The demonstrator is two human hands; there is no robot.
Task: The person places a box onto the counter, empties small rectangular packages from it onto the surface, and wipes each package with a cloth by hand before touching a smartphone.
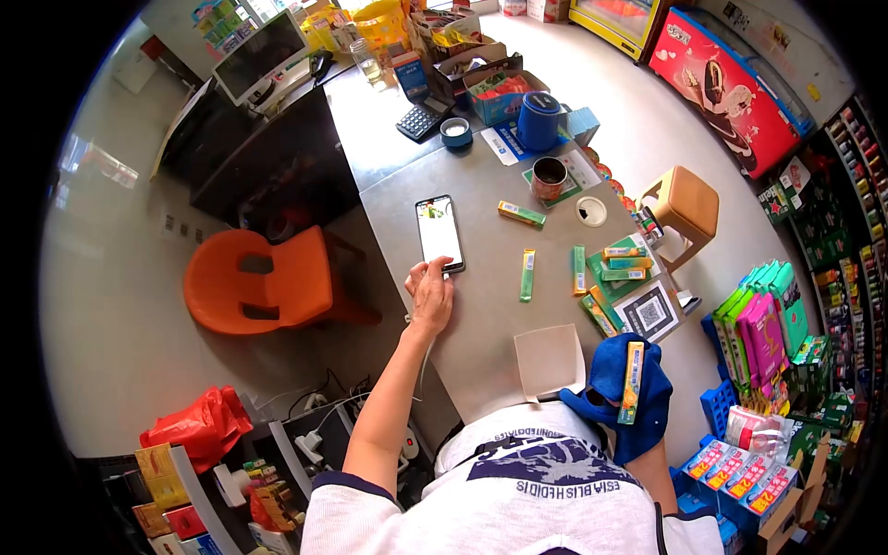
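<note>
My left hand (431,296) touches the lower end of a smartphone (438,231) lying on the grey table, one finger stretched over its lit screen. Blue cloth (606,370) covers my right hand (638,427), so its fingers are hidden. Held up in that cloth is a slim yellow-and-green box (632,381), close to my body. Similar slim boxes lie on the table, one upright in view (527,275) and one slanted (522,215). Several more sit in a group (625,263) at the right. A white open carton (549,361) stands by the table's near edge.
Toward the back are a brown-filled cup (548,178), a round lid (590,212), a blue canister (539,120) and a calculator (425,117). A QR-code card (649,310) lies at the right edge. An orange chair (259,282) stands left, a stool (683,208) right.
</note>
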